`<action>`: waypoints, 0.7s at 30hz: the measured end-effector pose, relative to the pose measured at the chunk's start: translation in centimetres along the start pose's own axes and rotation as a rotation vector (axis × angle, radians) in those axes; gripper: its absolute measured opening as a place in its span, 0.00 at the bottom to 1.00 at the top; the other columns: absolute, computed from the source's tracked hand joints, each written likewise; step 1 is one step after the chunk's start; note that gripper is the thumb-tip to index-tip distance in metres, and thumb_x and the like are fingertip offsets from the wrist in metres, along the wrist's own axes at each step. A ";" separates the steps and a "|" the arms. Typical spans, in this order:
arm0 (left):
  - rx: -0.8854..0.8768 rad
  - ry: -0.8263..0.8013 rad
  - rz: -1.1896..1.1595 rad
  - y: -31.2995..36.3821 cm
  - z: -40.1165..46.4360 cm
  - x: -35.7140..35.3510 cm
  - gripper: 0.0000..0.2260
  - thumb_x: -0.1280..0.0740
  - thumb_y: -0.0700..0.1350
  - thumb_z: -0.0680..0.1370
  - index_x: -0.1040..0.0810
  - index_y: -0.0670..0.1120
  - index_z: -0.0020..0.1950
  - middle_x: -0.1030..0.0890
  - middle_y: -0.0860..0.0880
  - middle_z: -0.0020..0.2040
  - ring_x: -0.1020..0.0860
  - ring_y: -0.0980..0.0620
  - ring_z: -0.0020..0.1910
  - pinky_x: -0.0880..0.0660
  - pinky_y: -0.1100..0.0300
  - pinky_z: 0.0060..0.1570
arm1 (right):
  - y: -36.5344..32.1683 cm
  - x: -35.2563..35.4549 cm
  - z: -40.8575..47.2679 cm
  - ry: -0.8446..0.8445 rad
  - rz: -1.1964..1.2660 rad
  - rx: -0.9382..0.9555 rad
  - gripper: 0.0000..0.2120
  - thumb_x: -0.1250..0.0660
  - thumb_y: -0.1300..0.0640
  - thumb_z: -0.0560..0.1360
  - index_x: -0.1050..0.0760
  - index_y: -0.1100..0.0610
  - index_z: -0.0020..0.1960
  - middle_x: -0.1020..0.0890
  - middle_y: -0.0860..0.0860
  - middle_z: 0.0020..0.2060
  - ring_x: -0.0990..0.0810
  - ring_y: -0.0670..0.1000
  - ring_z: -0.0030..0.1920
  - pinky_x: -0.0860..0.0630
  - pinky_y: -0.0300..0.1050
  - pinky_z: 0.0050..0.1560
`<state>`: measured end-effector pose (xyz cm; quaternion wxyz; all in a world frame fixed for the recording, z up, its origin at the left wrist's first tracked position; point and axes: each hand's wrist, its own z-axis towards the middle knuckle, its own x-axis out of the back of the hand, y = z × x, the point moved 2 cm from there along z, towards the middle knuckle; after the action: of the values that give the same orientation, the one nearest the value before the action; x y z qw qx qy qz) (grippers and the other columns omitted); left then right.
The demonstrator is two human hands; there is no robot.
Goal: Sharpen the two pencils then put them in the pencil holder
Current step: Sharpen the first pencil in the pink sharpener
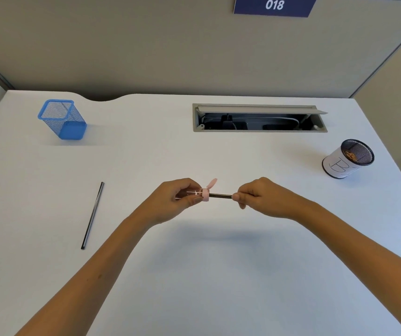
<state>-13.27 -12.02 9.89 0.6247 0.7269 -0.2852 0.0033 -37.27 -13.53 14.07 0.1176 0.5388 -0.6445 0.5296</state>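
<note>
Horizontally, pencil (220, 196) between right-hand fingers (237, 197).

A dark pencil (220, 196) lies level at frame centre, one end pushed into a pink-capped clear sharpener (200, 194). A second dark pencil (93, 215) lies flat at left. A blue mesh holder (62, 118) stands upright, upper left.

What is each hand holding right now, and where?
The left hand grips the pink sharpener by its clear body. The right hand pinches the pencil partway along its shaft; its tip sits inside the sharpener.
</note>
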 end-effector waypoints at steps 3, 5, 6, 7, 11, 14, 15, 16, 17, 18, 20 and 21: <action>0.060 -0.058 -0.034 0.1 0.2 0.7 0.04 0.32 0.49 0.79 0.18 0.52 0.50 0.17 0.57 0.41 0.22 0.59 0.41 0.28 0.64 0.43 | -0.2 -0.3 -0.2 0.069 -0.165 0.153 0.12 0.40 0.46 0.79 0.22 0.51 0.52 0.24 0.45 0.33 0.30 0.43 0.32 0.35 0.40 0.35; 0.112 -0.106 -0.075 0.2 0.3 1.0 0.07 0.32 0.52 0.79 0.17 0.50 0.48 0.20 0.54 0.38 0.24 0.56 0.39 0.28 0.62 0.42 | 0.1 -0.2 -0.2 0.232 -0.433 0.314 0.11 0.37 0.48 0.78 0.24 0.52 0.56 0.21 0.46 0.41 0.24 0.48 0.38 0.34 0.40 0.38; 0.126 -0.131 -0.109 0.4 0.3 1.1 0.10 0.32 0.53 0.78 0.17 0.49 0.48 0.21 0.53 0.37 0.26 0.54 0.39 0.29 0.61 0.41 | 0.3 0.0 -0.2 0.330 -0.582 0.402 0.10 0.37 0.49 0.78 0.23 0.53 0.54 0.21 0.47 0.40 0.23 0.52 0.37 0.35 0.41 0.36; 0.132 -0.153 -0.147 0.6 0.3 1.0 0.13 0.33 0.55 0.77 0.17 0.47 0.49 0.22 0.51 0.36 0.28 0.52 0.38 0.30 0.61 0.39 | 0.4 0.1 -0.3 0.419 -0.696 0.471 0.09 0.37 0.50 0.78 0.23 0.55 0.50 0.22 0.49 0.36 0.25 0.54 0.33 0.37 0.41 0.33; 0.148 -0.183 -0.290 1.2 0.3 0.6 0.16 0.34 0.54 0.75 0.15 0.44 0.49 0.25 0.47 0.36 0.32 0.53 0.33 0.33 0.64 0.34 | 0.4 0.2 -0.7 0.658 -0.825 0.588 0.14 0.40 0.51 0.81 0.22 0.57 0.43 0.28 0.51 0.30 0.32 0.54 0.28 0.40 0.43 0.31; 0.141 -0.150 -0.305 1.3 0.3 0.4 0.17 0.33 0.55 0.76 0.17 0.41 0.49 0.25 0.48 0.36 0.31 0.55 0.33 0.33 0.64 0.35 | -0.1 -0.1 -0.6 0.661 -0.772 0.559 0.15 0.41 0.51 0.81 0.22 0.57 0.41 0.27 0.50 0.29 0.31 0.53 0.26 0.40 0.42 0.29; 0.127 -0.123 -0.262 1.2 0.3 0.4 0.16 0.33 0.54 0.77 0.17 0.42 0.50 0.24 0.49 0.36 0.29 0.56 0.34 0.32 0.64 0.36 | -0.3 0.0 -0.6 0.612 -0.707 0.510 0.17 0.42 0.50 0.80 0.22 0.56 0.40 0.26 0.49 0.29 0.30 0.53 0.26 0.40 0.41 0.28; 0.109 -0.090 -0.206 1.1 0.3 0.4 0.13 0.33 0.53 0.78 0.17 0.45 0.50 0.22 0.50 0.37 0.27 0.57 0.35 0.31 0.64 0.38 | -0.6 0.1 -0.5 0.534 -0.627 0.439 0.18 0.43 0.48 0.80 0.21 0.55 0.41 0.25 0.47 0.30 0.27 0.52 0.27 0.40 0.40 0.28; 0.089 -0.060 -0.154 1.0 0.3 0.4 0.09 0.32 0.52 0.78 0.17 0.48 0.49 0.20 0.52 0.38 0.25 0.58 0.37 0.29 0.64 0.40 | -0.9 0.3 -0.2 0.423 -0.529 0.350 0.18 0.44 0.46 0.80 0.21 0.54 0.42 0.24 0.45 0.31 0.26 0.49 0.30 0.38 0.40 0.28; 0.074 -0.032 -0.119 0.8 0.2 0.3 0.06 0.31 0.51 0.78 0.17 0.51 0.49 0.18 0.54 0.40 0.22 0.59 0.39 0.28 0.64 0.42 | -0.9 0.4 0.0 0.279 -0.408 0.249 0.18 0.44 0.45 0.80 0.21 0.53 0.42 0.23 0.44 0.30 0.26 0.44 0.31 0.36 0.41 0.29; 0.046 0.000 -0.075 0.6 0.0 0.0 0.04 0.29 0.50 0.77 0.17 0.53 0.50 0.16 0.54 0.45 0.20 0.56 0.45 0.27 0.63 0.46 | -0.6 0.6 0.2 0.026 -0.127 0.068 0.18 0.41 0.45 0.80 0.21 0.54 0.40 0.26 0.43 0.26 0.30 0.43 0.28 0.37 0.39 0.32; 0.034 0.004 -0.059 0.5 0.0 -0.2 0.04 0.28 0.50 0.77 0.17 0.53 0.51 0.15 0.54 0.47 0.20 0.55 0.47 0.26 0.63 0.47 | -0.5 0.8 0.2 -0.050 -0.023 0.014 0.18 0.41 0.45 0.79 0.21 0.55 0.39 0.29 0.45 0.25 0.32 0.44 0.27 0.37 0.40 0.32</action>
<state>-13.65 -11.95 10.31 0.6126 0.7454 -0.2626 -0.0089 -37.06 -14.11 14.86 0.1038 0.5601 -0.6372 0.5191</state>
